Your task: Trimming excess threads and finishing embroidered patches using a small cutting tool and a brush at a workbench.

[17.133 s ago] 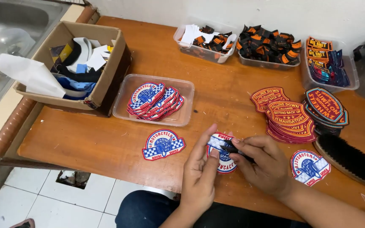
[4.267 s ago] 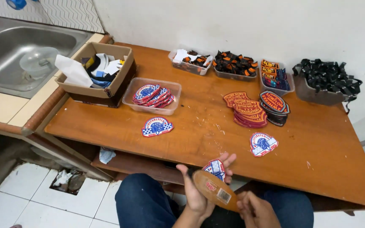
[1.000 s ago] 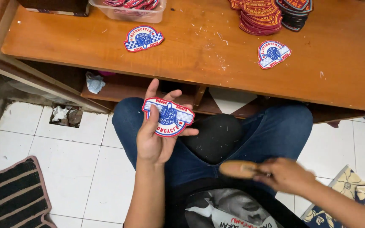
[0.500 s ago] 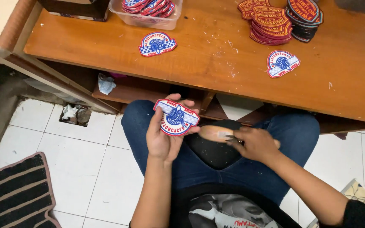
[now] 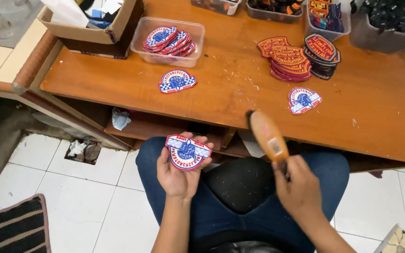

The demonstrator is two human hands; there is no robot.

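Half a second ago the wooden brush (image 5: 267, 135) lay low over the lap, close to the patch; now the right hand (image 5: 300, 188) has swung it up, so its far end sticks out over the near edge of the worktop (image 5: 118, 84).

Nearest the camera, the left hand (image 5: 180, 168) holds a red, white and blue patch (image 5: 188, 151) above the left knee. The patch lies flat on the palm, face up. The thumb presses one side and the fingers (image 5: 205, 149) curl over the other, so it is pinched at its edges.

To the right of the patch, the right hand grips the brush by its near end. Its fingers are wrapped tight around the handle. The brush is long and points away from the person, leaning a little to the left. The bristles show as a dark tuft at the far tip. The brush is well apart from the patch and off to its right, so the patch lies down and to the left of the brush head.

Farther from the patch, on the worktop, one loose patch (image 5: 177, 80) lies straight ahead and another (image 5: 304, 100) lies ahead to the right. Beyond those sit a clear tub of patches (image 5: 169, 41) and a stack of orange patches (image 5: 289, 61). A cardboard box (image 5: 94, 28) stands far off to the left.
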